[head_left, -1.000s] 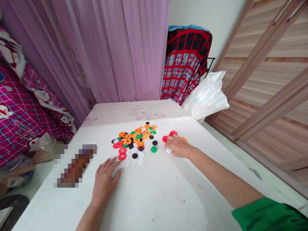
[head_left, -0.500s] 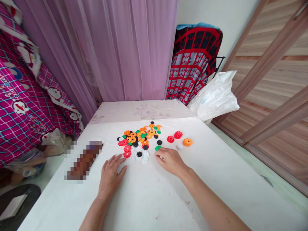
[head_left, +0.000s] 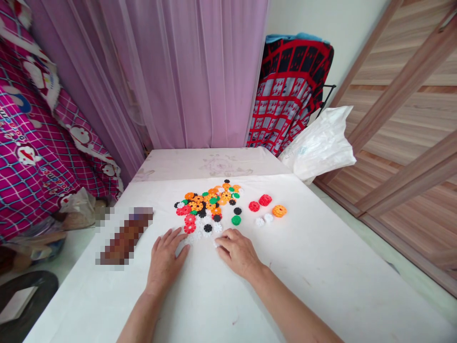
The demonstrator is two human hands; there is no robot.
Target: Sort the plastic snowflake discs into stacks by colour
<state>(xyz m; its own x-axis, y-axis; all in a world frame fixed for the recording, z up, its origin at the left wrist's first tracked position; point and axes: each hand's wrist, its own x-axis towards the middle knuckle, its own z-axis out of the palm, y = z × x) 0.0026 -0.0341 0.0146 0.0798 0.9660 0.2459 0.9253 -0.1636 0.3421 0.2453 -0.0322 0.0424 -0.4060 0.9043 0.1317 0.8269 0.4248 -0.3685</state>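
Observation:
A mixed heap of orange, red, black, green and white notched discs (head_left: 196, 206) lies on the white-covered table. My left hand (head_left: 167, 259) rests flat with fingers spread at the heap's lower left, close to some white discs. At the heap's lower right, my right hand (head_left: 237, 252) has its fingertips pinched on a white disc, mostly hidden by the fingers. Sorted discs lie to the right: red ones (head_left: 264, 200), an orange stack (head_left: 279, 211), white ones (head_left: 268, 217), a black one (head_left: 237, 211) and green (head_left: 236, 220).
A pixelated brown object (head_left: 124, 238) lies on the table's left side. A white plastic bag (head_left: 317, 145) stands beyond the right rear edge. Purple curtains (head_left: 200, 71) hang behind the table (head_left: 314, 257).
My right hand has moved left and nearer to me, from the green discs to the white discs at the heap's edge. My left hand has stayed in place.

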